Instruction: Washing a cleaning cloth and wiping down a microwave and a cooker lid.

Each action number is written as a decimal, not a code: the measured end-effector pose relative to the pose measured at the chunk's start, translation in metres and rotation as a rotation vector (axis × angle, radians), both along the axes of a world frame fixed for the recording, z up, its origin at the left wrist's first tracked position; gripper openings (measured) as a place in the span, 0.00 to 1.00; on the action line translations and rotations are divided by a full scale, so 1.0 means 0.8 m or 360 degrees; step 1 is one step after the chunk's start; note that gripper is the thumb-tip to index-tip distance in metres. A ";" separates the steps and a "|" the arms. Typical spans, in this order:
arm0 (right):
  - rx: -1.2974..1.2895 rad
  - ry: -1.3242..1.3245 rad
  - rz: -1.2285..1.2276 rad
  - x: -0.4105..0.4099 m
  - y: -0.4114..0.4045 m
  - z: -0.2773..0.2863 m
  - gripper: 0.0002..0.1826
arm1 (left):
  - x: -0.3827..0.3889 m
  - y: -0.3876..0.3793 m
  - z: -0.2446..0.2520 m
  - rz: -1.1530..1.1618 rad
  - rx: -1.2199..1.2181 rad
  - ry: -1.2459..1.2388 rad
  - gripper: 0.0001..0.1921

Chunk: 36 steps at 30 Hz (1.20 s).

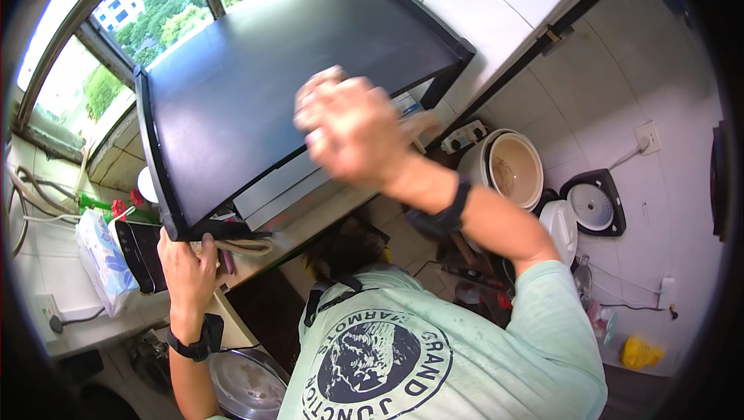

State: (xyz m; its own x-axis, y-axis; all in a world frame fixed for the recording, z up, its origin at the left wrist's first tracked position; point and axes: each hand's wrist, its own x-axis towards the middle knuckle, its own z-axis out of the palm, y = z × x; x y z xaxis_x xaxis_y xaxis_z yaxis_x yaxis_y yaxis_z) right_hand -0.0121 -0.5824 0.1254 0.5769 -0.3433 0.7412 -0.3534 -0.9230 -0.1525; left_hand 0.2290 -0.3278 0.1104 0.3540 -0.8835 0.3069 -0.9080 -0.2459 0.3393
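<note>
A black shelf unit [279, 65] with a smooth flat top stands on a counter beside the window. My left hand [189, 269] grips the near left corner of its frame, the thumb on the front edge. Above the shelf's front edge is my right hand [354, 129], blurred, its fingers closed around a crumpled light-brown cloth [317, 91]. Whether the cloth touches the shelf top cannot be told. White and grey items lie below the top, partly hidden by my right hand and the shelf.
To the right stand a rice cooker with an open pot [511, 167] and a detached lid [592, 206]. A flowered tissue pack [103, 257] hangs at the left near red valve handles [118, 208]. Below is a round metal lid [247, 382]. Windows [157, 13] border the shelf's far side.
</note>
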 end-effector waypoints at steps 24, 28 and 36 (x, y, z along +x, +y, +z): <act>-0.0369 -0.0141 -0.0788 -0.153 -0.145 -0.018 0.10 | 0.003 0.005 -0.006 0.0100 0.0181 -0.0046 0.19; -0.0009 -0.0225 -0.0638 -0.192 -0.127 -0.026 0.08 | -0.004 0.001 -0.006 0.0080 0.0003 -0.0069 0.20; 0.0138 -0.0457 -0.0624 -0.187 -0.114 0.028 0.08 | 0.004 0.006 -0.009 0.0042 0.0048 -0.0114 0.17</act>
